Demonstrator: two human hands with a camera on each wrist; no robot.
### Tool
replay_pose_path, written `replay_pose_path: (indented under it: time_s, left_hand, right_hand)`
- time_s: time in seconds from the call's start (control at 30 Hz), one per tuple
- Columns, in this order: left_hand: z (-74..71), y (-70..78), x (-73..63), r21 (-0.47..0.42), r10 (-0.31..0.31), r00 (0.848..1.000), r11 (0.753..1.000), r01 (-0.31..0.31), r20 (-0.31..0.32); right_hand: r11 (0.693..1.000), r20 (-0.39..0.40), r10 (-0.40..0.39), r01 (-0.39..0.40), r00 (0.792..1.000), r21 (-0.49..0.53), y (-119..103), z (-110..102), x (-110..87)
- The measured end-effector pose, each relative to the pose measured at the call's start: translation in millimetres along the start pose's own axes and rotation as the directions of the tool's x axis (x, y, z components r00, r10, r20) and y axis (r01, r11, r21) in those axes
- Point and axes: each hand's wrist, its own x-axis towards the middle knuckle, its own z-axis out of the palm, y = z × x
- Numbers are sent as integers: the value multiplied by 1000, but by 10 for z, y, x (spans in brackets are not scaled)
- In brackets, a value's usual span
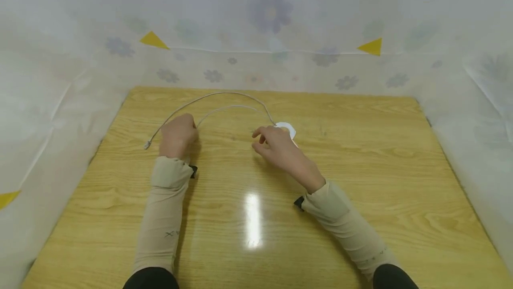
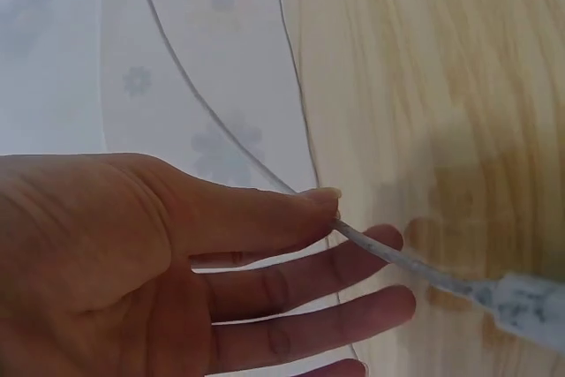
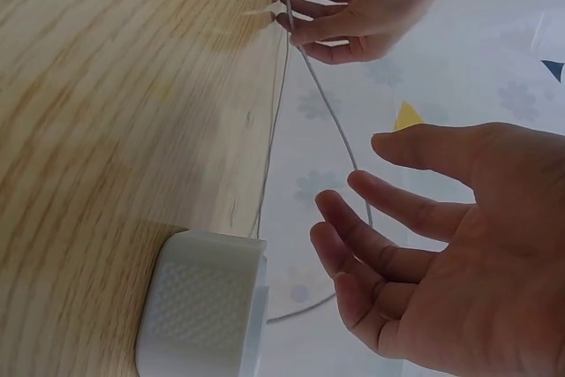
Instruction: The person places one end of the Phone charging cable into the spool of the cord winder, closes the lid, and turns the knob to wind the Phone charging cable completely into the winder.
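In the left wrist view my left hand [image 2: 256,262] pinches a thin white cable [image 2: 199,99] between thumb and index finger, just behind its plug [image 2: 530,306]. From the head, that plug shows to the left of the hand. The cable arches away over the table to a white block [image 1: 286,129] with a textured face, partly hidden behind my right hand [image 1: 274,144]. Holding nothing, the right hand stays close to the block [image 3: 199,302], fingers loosely bent and thumb apart in the right wrist view.
A glossy wooden table [image 1: 256,168] reaches back to a pale flowered sheet [image 1: 268,71], which also rises on both sides. Yellow triangles [image 1: 154,40] mark the sheet. Inside the cable's arch curves a second, thinner line [image 1: 232,106].
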Motion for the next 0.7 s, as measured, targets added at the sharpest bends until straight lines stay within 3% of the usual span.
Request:
replay_pose_path:
  time_s: [0.37,0.53,0.7]
  left_hand:
    - [124,309,-6,73,147,980,988,-138,-131]
    - [235,489,8,150,227,959,968,-202,-170]
    - [359,660,28,231,312,928,936,-264,-206]
  right_hand:
    - [997,-37,-61,63,997,45,25,-4,-4]
    - [993,-63,-96,100,993,62,9,-20,-8]
    - [987,-126,-145,152,981,55,6,-41,-5]
